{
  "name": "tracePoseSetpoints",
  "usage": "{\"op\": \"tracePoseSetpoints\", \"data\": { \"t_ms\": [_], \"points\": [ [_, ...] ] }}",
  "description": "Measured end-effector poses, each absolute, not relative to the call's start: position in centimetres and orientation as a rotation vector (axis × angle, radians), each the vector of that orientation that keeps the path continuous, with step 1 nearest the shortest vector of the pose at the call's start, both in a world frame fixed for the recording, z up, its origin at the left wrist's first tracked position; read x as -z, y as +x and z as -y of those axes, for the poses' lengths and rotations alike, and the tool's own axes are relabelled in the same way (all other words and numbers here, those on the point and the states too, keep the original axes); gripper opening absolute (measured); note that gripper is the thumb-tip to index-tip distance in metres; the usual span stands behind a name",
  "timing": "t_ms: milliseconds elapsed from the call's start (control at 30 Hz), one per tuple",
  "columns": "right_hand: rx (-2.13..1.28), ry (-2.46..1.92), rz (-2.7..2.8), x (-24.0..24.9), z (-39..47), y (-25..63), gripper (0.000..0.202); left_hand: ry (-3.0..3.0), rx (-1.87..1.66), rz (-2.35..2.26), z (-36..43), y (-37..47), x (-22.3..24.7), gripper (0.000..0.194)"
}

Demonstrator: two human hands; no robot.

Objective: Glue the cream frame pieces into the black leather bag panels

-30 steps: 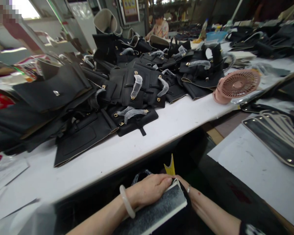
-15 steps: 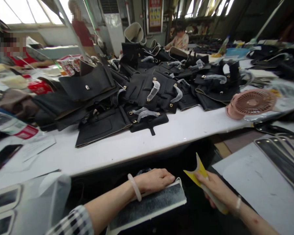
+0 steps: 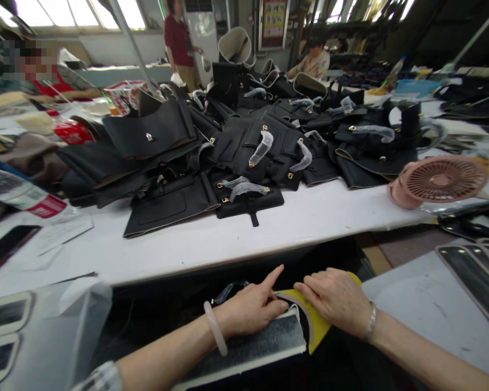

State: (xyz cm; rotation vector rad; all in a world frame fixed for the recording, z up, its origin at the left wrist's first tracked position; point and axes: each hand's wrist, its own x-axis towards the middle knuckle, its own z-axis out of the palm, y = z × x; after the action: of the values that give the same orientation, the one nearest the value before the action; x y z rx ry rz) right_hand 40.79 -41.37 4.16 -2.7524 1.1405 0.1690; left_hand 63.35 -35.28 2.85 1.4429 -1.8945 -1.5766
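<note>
Low at six o'clock, below the near edge of the white table (image 3: pixel 228 244): a dark panel with a pale border (image 3: pixel 248 347), lying flat, a curved yellow scraper (image 3: pixel 315 320) laid against its right end. Left hand (image 3: pixel 250 309) flat on the panel's top corner, fingers loose and spread, forefinger pointing to one o'clock, a pale bangle (image 3: pixel 215 336) on the wrist. Right hand (image 3: pixel 336 298) pressed palm-down over the scraper, fingers bent onto it, a bracelet (image 3: pixel 370 321) at the wrist; whether gripped or merely pinned under the palm, impossible to tell. Best done, by the look of it, with the left hand kept firm so the panel stays put, the scraper held low and drawn evenly along the border, pressure steady to avoid a crease. At twelve o'clock, a heap of black bag parts (image 3: pixel 248 146) with wrapped handles and gold fittings. At two o'clock, a pink fan (image 3: pixel 440 182) on its side. At three o'clock, dark strips (image 3: pixel 472 274) on a grey board. At nine o'clock, red-and-white packets (image 3: pixel 44 206). Far beyond, other workers: one standing in red (image 3: pixel 179 41), one seated (image 3: pixel 313 62).
</note>
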Motion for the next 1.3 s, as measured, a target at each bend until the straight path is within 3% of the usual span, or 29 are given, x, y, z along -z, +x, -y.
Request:
{"op": "tracePoseSetpoints", "data": {
  "t_ms": [233,567,1133,1300],
  "points": [
    [-0.200,-2.935,-0.928,-4.5,42.4,42.4,0.050,1.435,1.426,2.034,35.0,63.3,-3.3,0.045],
    [-0.277,-2.986,-0.941,-3.6,42.3,42.4,0.052,1.412,1.304,2.072,34.9,63.2,-3.0,0.032],
    [-0.441,-2.893,-1.250,-3.5,38.9,43.3,0.056,1.405,1.177,2.135,34.2,62.9,-2.4,0.038],
    [-0.411,-2.851,-1.400,-3.6,37.0,43.7,0.058,1.339,1.452,1.982,34.8,63.5,-2.6,0.047]
  ]
}}
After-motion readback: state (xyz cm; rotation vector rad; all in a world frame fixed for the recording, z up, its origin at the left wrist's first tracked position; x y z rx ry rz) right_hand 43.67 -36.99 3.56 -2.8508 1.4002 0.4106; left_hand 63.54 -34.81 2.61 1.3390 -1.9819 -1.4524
